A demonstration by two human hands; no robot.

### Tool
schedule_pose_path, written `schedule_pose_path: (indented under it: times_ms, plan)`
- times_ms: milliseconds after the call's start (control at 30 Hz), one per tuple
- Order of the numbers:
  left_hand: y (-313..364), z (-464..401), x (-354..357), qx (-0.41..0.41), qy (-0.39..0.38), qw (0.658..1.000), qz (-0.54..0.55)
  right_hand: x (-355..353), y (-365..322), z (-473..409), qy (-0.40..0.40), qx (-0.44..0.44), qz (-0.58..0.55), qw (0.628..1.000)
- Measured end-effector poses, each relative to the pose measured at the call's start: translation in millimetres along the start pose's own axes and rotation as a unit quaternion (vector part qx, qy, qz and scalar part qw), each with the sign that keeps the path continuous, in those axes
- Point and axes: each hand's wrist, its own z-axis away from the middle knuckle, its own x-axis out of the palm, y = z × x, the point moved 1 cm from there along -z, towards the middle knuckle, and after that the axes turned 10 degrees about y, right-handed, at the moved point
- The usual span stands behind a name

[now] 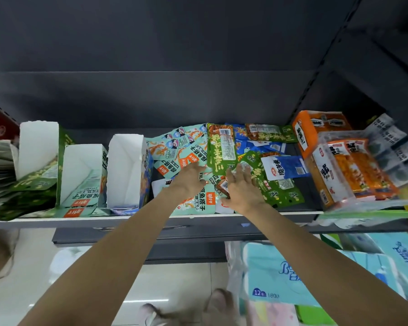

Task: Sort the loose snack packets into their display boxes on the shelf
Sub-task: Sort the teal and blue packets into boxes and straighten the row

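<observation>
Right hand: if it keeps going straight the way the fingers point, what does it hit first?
Probably the green packet lying just beyond the right hand, whose fingers point up and slightly left over the loose pile. Depth is unclear, so the fingers may already be touching packets underneath.

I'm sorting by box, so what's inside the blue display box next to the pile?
The blue display box shows bare white inner walls and no packets, but its near front wall hides the very bottom.

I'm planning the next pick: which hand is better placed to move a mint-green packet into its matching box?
Probably the left hand: it rests flat on the mint-green packets and is nearer the mint-green box at left. The right hand lies over the green packets, farther away.
</observation>
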Motion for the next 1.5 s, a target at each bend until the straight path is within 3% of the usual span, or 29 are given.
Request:
schedule_pose_path:
  times_ms: [67, 133, 233, 300, 367, 433, 467, 500, 567, 633, 733, 833, 1033, 1233, 1400, 1500]
  plan:
    - [-6.0, 1.7, 3.5, 0.014, -0.006, 0.999, -0.032, -1.4, -5.1, 3.2, 0.021, -0.022, 0.012, 0.999]
    - [-8.7, 3.3, 4.1, 0.008, -0.005, 1.000, 0.009, -12.4, -11.7, 9.6, 0.062, -0.042, 0.035, 0.997]
    - [-4.0, 8.4, -3.5, -0.014, 0.039, 0.989, 0.141, -38.1, -9.0, 15.1, 0.195, -0.023, -0.094, 0.976]
    - [0.8, 12.2, -12.2, -0.051, 0.048, 0.967, 0.247, -59.2, -9.4, 19.8, 0.285, 0.009, -0.246, 0.926]
    - [4.9, 15.7, -22.9, -0.095, 0.016, 0.934, 0.344, -78.2, -14.0, 22.6, 0.336, 0.066, -0.413, 0.844]
    - [6.3, 21.0, -36.4, -0.129, -0.032, 0.885, 0.446, -89.5, -24.2, 22.7, 0.339, 0.115, -0.553, 0.752]
    - [4.9, 24.5, -45.0, -0.129, -0.036, 0.861, 0.490, -94.5, -31.7, 22.6, 0.326, 0.129, -0.593, 0.725]
    - [1.6, 28.1, -54.6, -0.121, -0.018, 0.840, 0.529, -97.3, -39.1, 20.6, 0.305, 0.134, -0.607, 0.721]
    - [-12.9, 37.2, -76.0, -0.103, 0.076, 0.800, 0.586, -104.8, -57.4, 21.4, 0.252, 0.111, -0.605, 0.747]
    - [-33.1, 51.4, -102.6, -0.080, 0.176, 0.793, 0.577, -111.7, -80.5, 23.0, 0.194, 0.057, -0.618, 0.760]
    - [-67.1, 77.1, -140.1, -0.004, 0.231, 0.833, 0.503, -114.5, -127.3, 22.5, 0.129, -0.012, -0.597, 0.792]
    - [-105.1, 100.1, -173.2, 0.049, 0.271, 0.863, 0.423, -110.3, -181.6, 16.1, 0.140, -0.036, -0.573, 0.807]
    - [-183.6, 136.0, -216.7, 0.089, 0.301, 0.891, 0.327, -103.7, -278.9, 2.7, 0.161, -0.034, -0.560, 0.812]
    - [-233.5, 157.9, -244.3, 0.096, 0.378, 0.887, 0.247, -108.7, -345.1, -1.8, 0.233, -0.051, -0.515, 0.823]
    - [-263.8, 158.2, -249.4, 0.053, 0.337, 0.931, 0.131, -103.8, -370.0, -2.4, 0.198, -0.084, -0.472, 0.855]
    - [-274.2, 160.3, -251.4, 0.054, 0.337, 0.930, 0.137, -101.8, -375.2, 2.2, 0.230, -0.098, -0.444, 0.860]
